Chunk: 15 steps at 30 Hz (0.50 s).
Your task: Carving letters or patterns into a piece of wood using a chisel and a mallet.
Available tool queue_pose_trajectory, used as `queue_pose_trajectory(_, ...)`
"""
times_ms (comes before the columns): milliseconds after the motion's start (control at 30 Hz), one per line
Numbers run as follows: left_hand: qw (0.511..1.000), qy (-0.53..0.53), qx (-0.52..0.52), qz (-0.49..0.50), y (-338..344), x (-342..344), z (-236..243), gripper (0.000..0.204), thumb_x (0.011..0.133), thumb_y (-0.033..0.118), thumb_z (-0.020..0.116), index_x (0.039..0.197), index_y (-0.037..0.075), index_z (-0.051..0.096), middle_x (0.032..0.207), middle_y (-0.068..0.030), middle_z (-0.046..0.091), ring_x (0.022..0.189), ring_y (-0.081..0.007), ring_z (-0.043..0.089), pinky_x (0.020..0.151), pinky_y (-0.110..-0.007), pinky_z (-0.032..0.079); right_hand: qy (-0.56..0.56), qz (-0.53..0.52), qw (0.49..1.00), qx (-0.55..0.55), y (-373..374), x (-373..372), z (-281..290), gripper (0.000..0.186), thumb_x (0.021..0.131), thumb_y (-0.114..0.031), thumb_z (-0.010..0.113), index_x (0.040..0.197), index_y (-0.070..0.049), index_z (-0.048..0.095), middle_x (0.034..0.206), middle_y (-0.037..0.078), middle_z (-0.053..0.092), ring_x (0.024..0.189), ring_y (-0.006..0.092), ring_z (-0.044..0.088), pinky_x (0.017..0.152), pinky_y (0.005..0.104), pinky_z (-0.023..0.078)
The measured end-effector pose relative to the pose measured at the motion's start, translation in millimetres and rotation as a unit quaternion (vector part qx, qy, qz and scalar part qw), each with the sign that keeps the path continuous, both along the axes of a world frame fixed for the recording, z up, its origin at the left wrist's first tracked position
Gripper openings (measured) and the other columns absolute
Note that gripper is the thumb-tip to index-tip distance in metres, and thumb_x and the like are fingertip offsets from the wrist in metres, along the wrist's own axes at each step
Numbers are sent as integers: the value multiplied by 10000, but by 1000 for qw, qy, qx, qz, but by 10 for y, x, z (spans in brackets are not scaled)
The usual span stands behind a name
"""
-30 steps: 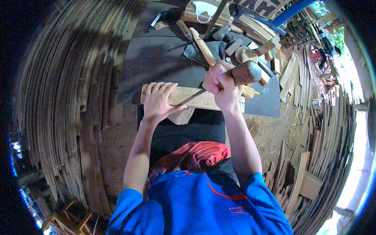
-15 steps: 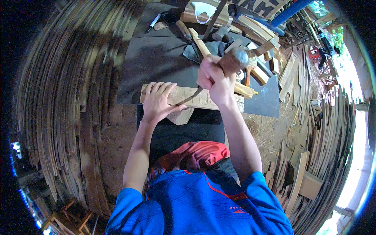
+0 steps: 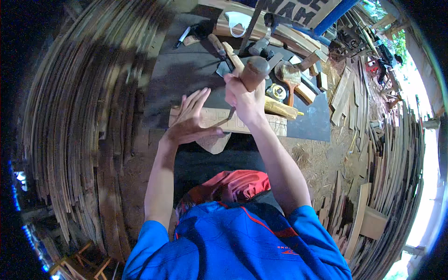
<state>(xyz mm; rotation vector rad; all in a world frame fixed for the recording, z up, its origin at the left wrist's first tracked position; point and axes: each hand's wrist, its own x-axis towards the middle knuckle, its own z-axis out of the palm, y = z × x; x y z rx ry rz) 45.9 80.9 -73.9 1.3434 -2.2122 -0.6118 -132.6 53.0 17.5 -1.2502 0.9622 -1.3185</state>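
A pale wooden board [image 3: 271,126] with outlined letters on its top lies along the near edge of the dark worktable [image 3: 163,70]. My right hand [image 3: 247,102] is closed around the thick wooden handle of a chisel [image 3: 255,73]. The narrow metal blade slants down and left to the board's face. Over the board's left end, my left hand [image 3: 186,125] has its fingers stretched out and its thumb extended near the blade's tip. Whether the thumb touches the blade I cannot tell. A wood piece [image 3: 215,143] juts out beneath the board's near edge.
Beyond the board lie a paintbrush [image 3: 289,79], a tape roll [image 3: 277,92], a wooden mallet-like stick [image 3: 282,109], a hammer [image 3: 261,45], and another wooden-handled tool [image 3: 217,44]. A white face mask [image 3: 238,22] rests farther back. Stacked planks [image 3: 79,116] line the left; more timber [image 3: 392,154] stands right.
My left hand has tilted up, its fingers lifting from the board. My right hand and the chisel have shifted slightly left. The view has moved a little, showing more of the far side.
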Motion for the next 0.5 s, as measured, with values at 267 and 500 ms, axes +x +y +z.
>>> queue_pose_trajectory(267,938,305,-8,-163,-277,-688,1308,633,796,392,759,1280,27,576,1269,-177,602,1177,-252,572,1031,-395,415,-45,42,996,-70,-30,-302,-267,163,850,-119,638,967,-21,581,859,55,625,758,141,606,676,296,494)
queue_pose_trajectory(500,948,268,-108,-132,-239,-800,1101,206,880,231,692,910,28,680,782,-100,703,676,-187,641,687,-344,497,407,229,873,-138,4,-725,-85,608,750,-226,778,1264,-15,531,1207,152,605,1150,293,576,984,388,452)
